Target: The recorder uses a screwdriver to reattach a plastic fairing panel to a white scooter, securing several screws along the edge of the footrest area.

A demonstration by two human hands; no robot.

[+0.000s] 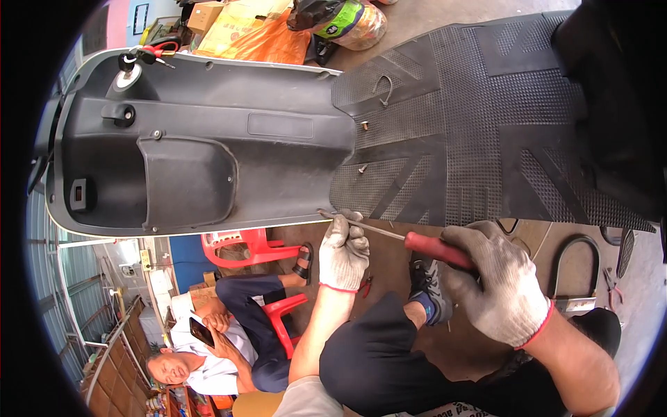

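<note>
My right hand [497, 278], in a grey-white glove with a red cuff, grips the red handle of a screwdriver [439, 250]. The shaft runs left to my gloved left hand [345, 250], whose fingers are closed around it near the tip. A small brownish end shows beyond those fingers, against the lower edge of a scooter's black inner leg shield [278, 139]; whether it is the tip or a screw is unclear. To the right, the ribbed black floor mat [476, 104] carries one screw [364, 126], another screw [362, 169] and a thin looped cable [386, 90].
Keys [147, 57] hang at the ignition. A seated person [215, 354] holds a phone [201, 331] beside red plastic chairs [240, 249]. On the ground lie a U-shaped lock [575, 271] and pliers [611, 286]. Bags [354, 26] and cardboard [240, 28] sit beyond the scooter.
</note>
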